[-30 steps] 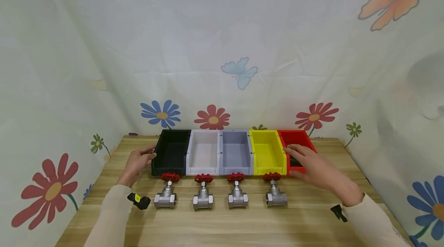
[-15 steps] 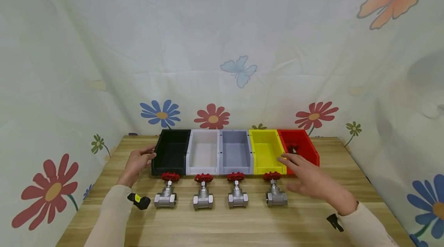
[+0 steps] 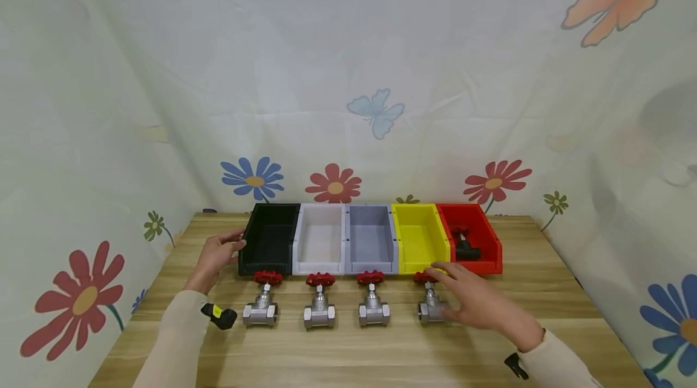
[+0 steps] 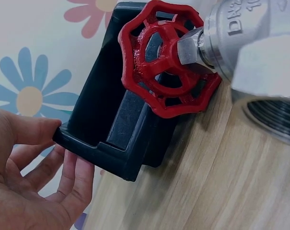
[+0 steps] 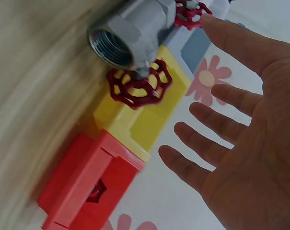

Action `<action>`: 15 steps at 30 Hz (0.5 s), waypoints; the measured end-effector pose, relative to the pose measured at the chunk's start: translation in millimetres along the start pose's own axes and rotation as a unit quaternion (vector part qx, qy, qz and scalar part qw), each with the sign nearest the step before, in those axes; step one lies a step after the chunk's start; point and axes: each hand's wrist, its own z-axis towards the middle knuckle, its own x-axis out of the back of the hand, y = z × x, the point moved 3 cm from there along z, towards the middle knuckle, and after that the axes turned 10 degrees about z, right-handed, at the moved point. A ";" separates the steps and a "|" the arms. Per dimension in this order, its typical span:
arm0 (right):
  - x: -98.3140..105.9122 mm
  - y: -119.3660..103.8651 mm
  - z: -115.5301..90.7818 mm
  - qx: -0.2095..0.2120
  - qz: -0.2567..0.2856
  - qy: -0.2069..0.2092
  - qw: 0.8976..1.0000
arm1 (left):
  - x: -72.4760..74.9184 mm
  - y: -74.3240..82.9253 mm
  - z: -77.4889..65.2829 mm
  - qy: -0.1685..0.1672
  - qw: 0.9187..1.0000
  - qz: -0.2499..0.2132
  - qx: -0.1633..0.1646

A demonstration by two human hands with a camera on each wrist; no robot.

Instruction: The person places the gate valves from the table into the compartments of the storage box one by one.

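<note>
My left hand (image 3: 216, 256) is at the left side of the black bin (image 3: 267, 243). In the left wrist view its thumb touches the bin's upper corner and the other fingers lie against the outer wall. My right hand (image 3: 481, 300), fingers spread and holding nothing, hovers over the rightmost gate valve (image 3: 429, 313), partly covering it in the head view. More steel valves with red handwheels stand in the row: one on the left (image 3: 260, 314), then two others (image 3: 319, 315) (image 3: 374, 313). In the red bin (image 3: 487, 267) lies a black-bodied valve (image 3: 467, 250) with a dark red wheel.
Between the black and red bins stand a white bin (image 3: 320, 268), a grey bin (image 3: 371, 267) and a yellow bin (image 3: 423, 267), side by side. They rest on a wood-grain table (image 3: 348, 364). A flower-patterned cloth (image 3: 337, 43) rises behind and at both sides.
My right hand has withdrawn from the red bin toward me and leftward, to the rightmost valve. The black-bodied valve in the red bin has come into view. My left hand has stayed put.
</note>
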 end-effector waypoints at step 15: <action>-25.5 9.7 9.8 -0.044 0.000 -0.006 0.999 | -2.1 -2.7 2.7 0.000 1.000 -0.004 0.000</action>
